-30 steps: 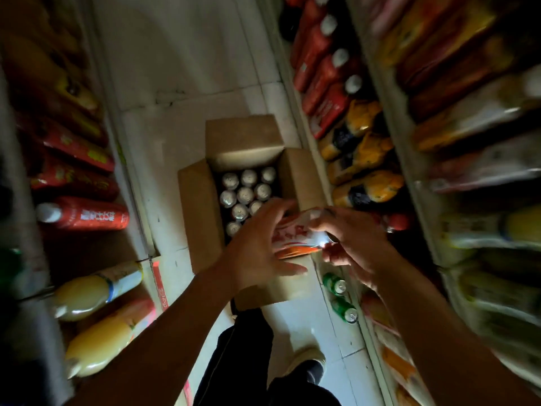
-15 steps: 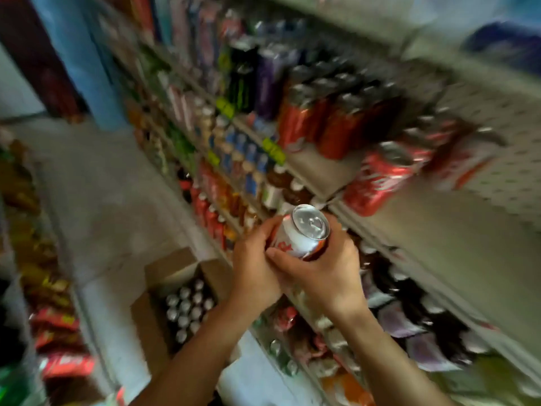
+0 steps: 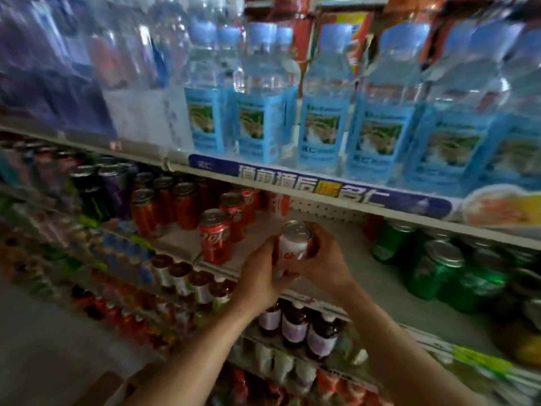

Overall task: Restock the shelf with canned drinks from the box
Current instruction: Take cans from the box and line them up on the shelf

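Note:
I hold a white can with red print [image 3: 293,244] upright between both hands, just in front of the shelf [image 3: 345,244]. My left hand [image 3: 259,276] wraps its left side and bottom. My right hand [image 3: 322,259] grips its right side. The can hovers over a bare grey gap on the shelf, between red cola cans [image 3: 215,235] to the left and green cans [image 3: 433,271] to the right. A corner of the cardboard box [image 3: 108,388] shows at the bottom left on the floor.
Water bottles with blue labels [image 3: 322,112] fill the shelf above, behind a blue price strip [image 3: 316,186]. Dark and purple cans [image 3: 99,189] stand far left. Small brown bottles [image 3: 295,323] line the shelf below my hands. Grey floor lies at the bottom left.
The view has swung up from the box on the floor to the shelf. Both hands have lifted the can from above the box up to the can shelf's level.

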